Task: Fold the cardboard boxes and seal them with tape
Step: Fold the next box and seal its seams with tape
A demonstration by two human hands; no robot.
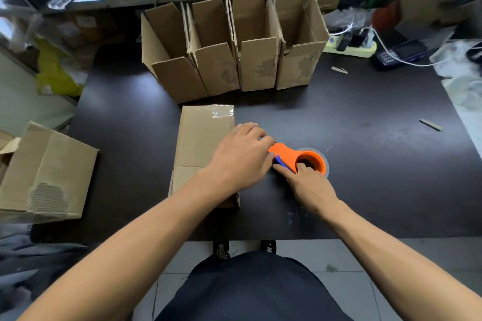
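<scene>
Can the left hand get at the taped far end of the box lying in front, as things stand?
Probably yes: the left hand is over the box beside the orange tape dispenser, and nothing lies between it and the taped end.

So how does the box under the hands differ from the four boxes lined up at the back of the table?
The near box lies flat on its side, while the four back boxes stand upright. The near box has clear tape across its far end; the back boxes have their top flaps open and sticking up. The near box sits alone, the back ones side by side in a row. All are plain brown cardboard on the black table.
</scene>
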